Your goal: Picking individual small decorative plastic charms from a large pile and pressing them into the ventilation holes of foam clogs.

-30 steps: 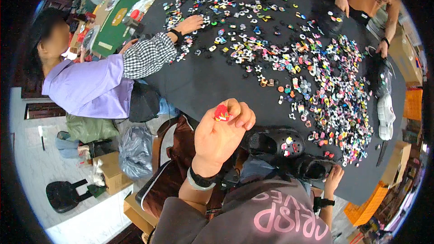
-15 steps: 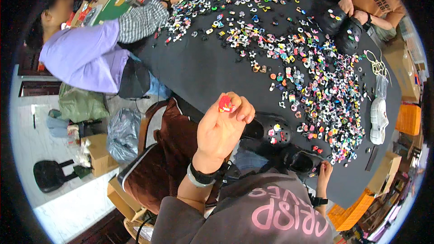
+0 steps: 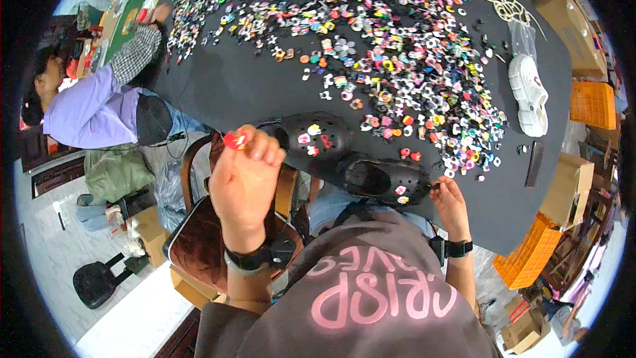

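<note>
My left hand (image 3: 245, 182) is raised in front of the table edge, thumb and finger pinching a small red shoe charm (image 3: 235, 140) with a yellowish mark. Just beyond it lies a black clog (image 3: 334, 134) with several white, pink and red charms in its upper. A second black clog (image 3: 411, 177) lies nearer to me at the table edge, with pink, white and yellow charms near its toe. My right hand (image 3: 452, 204) is at that toe, its fingertips closed around a small dark spot; whether that is the clog or a separate piece is unclear.
A wide spread of loose, colourful charms (image 3: 424, 79) covers much of the dark table (image 3: 245, 83). On the right are a white clog (image 3: 528, 96), a cream cord (image 3: 503, 5) and a dark strip (image 3: 534, 164). A person in a purple top (image 3: 99, 113) sits at the left.
The whole view has shifted, so the table, clogs and my hands appear further left and higher. The red charm stays in my left hand, and my right hand remains at the nearer clog's toe.
</note>
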`<state>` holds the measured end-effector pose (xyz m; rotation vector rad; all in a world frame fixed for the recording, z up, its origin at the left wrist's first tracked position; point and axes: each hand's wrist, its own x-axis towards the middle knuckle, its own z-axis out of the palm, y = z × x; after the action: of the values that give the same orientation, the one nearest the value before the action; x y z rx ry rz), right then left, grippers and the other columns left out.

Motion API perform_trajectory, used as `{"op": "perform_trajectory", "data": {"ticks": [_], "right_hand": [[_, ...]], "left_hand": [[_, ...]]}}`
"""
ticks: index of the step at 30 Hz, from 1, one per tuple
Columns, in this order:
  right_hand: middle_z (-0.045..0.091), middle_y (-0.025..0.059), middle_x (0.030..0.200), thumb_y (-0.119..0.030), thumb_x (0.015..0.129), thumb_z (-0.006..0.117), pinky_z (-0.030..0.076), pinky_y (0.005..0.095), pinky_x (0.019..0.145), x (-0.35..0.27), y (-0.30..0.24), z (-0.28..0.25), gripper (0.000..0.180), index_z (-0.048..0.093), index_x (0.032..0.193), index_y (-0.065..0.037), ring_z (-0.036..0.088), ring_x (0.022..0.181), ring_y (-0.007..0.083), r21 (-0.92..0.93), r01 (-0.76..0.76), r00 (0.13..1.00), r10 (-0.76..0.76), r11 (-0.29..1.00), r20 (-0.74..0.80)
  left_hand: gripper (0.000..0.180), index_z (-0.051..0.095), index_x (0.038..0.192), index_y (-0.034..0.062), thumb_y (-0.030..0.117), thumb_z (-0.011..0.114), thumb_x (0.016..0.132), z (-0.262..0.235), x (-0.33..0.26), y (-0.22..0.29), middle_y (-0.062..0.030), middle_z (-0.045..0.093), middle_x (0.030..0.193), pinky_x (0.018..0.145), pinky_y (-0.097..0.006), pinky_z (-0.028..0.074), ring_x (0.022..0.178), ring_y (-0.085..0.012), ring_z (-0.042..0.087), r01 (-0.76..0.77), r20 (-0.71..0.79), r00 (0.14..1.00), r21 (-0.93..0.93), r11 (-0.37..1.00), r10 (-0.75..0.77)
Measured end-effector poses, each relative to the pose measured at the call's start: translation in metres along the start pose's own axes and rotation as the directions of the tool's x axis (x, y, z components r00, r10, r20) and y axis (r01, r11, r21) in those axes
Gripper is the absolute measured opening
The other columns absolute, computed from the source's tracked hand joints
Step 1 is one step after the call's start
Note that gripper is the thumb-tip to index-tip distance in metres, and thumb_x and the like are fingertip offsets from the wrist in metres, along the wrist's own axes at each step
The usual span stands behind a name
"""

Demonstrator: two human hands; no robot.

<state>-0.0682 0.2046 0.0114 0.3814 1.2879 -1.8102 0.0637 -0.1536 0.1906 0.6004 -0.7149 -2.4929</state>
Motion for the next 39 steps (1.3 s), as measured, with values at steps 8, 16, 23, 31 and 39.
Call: {"op": "perform_trajectory", "data": {"ticks": [8, 16, 23, 31, 39], "right_hand": [[0.057, 0.0018, 0.104, -0.001, 0.088, 0.057, 0.045, 0.0255, 0.085, -0.001, -0.025, -0.045, 0.023, 0.052, 0.111, -0.006, 0.055, 0.093, 0.0104, -0.175, -0.040, 0.991, 0.061, 0.984, 0.121], [0.061, 0.0023, 0.108, -0.001, 0.084, 0.063, 0.043, 0.0253, 0.087, 0.014, -0.019, -0.068, 0.024, 0.057, 0.106, -0.007, 0.053, 0.098, 0.0098, -0.383, -0.044, 0.946, 0.162, 0.923, 0.281], [0.061, 0.0022, 0.107, 0.001, 0.083, 0.062, 0.044, 0.0252, 0.086, -0.006, -0.008, -0.046, 0.025, 0.057, 0.106, -0.006, 0.054, 0.098, 0.0092, -0.411, -0.009, 0.975, 0.100, 0.912, 0.200], [0.062, 0.0054, 0.100, 0.003, 0.084, 0.060, 0.049, 0.0263, 0.081, -0.048, 0.011, -0.025, 0.025, 0.055, 0.108, -0.001, 0.063, 0.092, 0.0159, -0.371, 0.049, 0.998, -0.033, 0.927, 0.051], [0.065, 0.0049, 0.087, -0.011, 0.089, 0.061, 0.049, 0.0243, 0.072, -0.038, -0.022, -0.030, 0.016, 0.061, 0.101, 0.000, 0.062, 0.080, 0.0114, -0.571, 0.125, 0.979, -0.195, 0.812, -0.063]], "left_hand": [[0.016, 0.046, 0.101, 0.0047, 0.018, 0.046, 0.093, 0.007, -0.047, -0.057, -0.0018, 0.037, 0.078, 0.071, -0.029, 0.031, 0.074, -0.0149, 0.035, -0.032, -0.143, 0.989, 0.072, 0.997, 0.042], [0.017, 0.053, 0.103, 0.0040, 0.016, 0.053, 0.091, -0.023, -0.095, -0.125, -0.0022, 0.048, 0.081, 0.075, -0.030, 0.036, 0.077, -0.0152, 0.044, 0.117, -0.309, 0.946, 0.048, 0.992, -0.097], [0.020, 0.057, 0.107, 0.0017, 0.015, 0.054, 0.092, -0.058, -0.078, -0.152, -0.0078, 0.060, 0.089, 0.075, -0.028, 0.044, 0.081, -0.0165, 0.056, 0.432, -0.220, 0.893, 0.185, 0.883, -0.392], [0.022, 0.055, 0.111, 0.0001, 0.008, 0.055, 0.090, -0.061, -0.053, -0.147, -0.0146, 0.064, 0.098, 0.074, -0.028, 0.047, 0.082, -0.0172, 0.059, 0.573, 0.047, 0.799, 0.246, 0.782, -0.600], [0.020, 0.056, 0.108, 0.0013, 0.002, 0.055, 0.088, -0.070, -0.054, -0.146, -0.0155, 0.064, 0.102, 0.076, -0.028, 0.048, 0.084, -0.0177, 0.060, 0.493, 0.022, 0.851, 0.308, 0.814, -0.524]]}}
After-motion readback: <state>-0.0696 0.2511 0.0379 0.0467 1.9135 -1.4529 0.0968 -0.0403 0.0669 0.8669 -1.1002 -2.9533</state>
